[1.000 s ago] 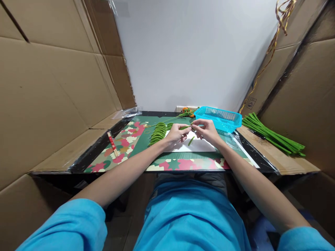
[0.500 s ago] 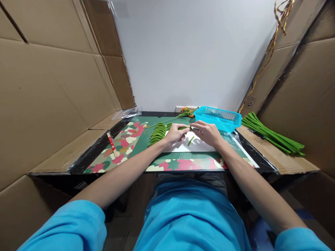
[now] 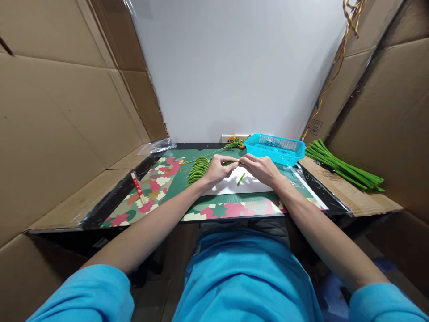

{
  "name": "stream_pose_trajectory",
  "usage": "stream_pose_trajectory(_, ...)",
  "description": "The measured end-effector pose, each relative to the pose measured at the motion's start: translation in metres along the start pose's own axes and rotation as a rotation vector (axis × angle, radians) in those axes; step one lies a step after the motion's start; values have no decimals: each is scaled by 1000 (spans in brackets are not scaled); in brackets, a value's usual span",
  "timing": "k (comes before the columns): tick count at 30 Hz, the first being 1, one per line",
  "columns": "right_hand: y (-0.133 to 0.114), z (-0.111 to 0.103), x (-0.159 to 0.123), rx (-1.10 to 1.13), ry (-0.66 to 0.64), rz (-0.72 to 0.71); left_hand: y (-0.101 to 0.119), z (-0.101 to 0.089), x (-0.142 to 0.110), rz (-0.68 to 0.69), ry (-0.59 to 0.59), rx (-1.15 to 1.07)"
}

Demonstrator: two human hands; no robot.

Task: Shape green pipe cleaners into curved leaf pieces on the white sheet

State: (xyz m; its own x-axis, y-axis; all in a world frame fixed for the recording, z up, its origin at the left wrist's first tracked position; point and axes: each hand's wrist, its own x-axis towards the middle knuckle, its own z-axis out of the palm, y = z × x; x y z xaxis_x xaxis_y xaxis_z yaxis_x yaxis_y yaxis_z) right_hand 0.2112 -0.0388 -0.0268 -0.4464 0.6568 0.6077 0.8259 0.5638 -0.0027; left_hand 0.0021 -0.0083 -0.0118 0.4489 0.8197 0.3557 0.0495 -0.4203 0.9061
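My left hand (image 3: 217, 170) pinches a slim green stem-like piece (image 3: 228, 163) above a white sheet (image 3: 221, 188). Against that piece's right end, the fingertips of my right hand (image 3: 259, 169) are pressed together, meeting the left fingertips; the fingers partly hide the piece. Under the hands a short green strip (image 3: 241, 179) lies on the sheet. A row of curved green leaf-like pieces (image 3: 198, 171) lies just left of my left hand, some of it behind the hand.
Behind my right hand stands a blue plastic basket (image 3: 275, 156). Orange flowers (image 3: 237, 142) lie beside it. A bundle of long green stems (image 3: 345, 167) and a black pen-like tool (image 3: 324, 167) rest at right. Red-wrapped chopsticks (image 3: 137, 188) lie left. Cardboard walls (image 3: 67, 89) flank the table.
The view has shifted slightly, so the table things sit a little further left. My fingertips have come closer together on the green piece, the right fingers more closed.
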Motion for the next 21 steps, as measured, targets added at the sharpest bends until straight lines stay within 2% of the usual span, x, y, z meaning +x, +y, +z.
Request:
stream_pose_trajectory(4, -2, 4, -1, 110, 37, 13, 7, -3, 1, -49, -109, -104)
stream_pose_trajectory(7, -5, 8, 1, 355, 99, 54, 7, -7, 3, -82, -144, -156)
stream_pose_trajectory(10, -9, 10, 6, 608, 89, 130, 5, -11, 5, -39, -146, -92)
stream_pose_trajectory(13, -10, 10, 9, 811, 12, 236, 4, -11, 5, 64, -126, 82)
stream_pose_trajectory(18, -8, 9, 11, 1357, -205, 515, 6, -7, 1, 278, -73, 451)
stream_pose_trajectory(21, -6, 7, 13, 1531, -301, 619, 4, -8, 0, 394, -75, 584)
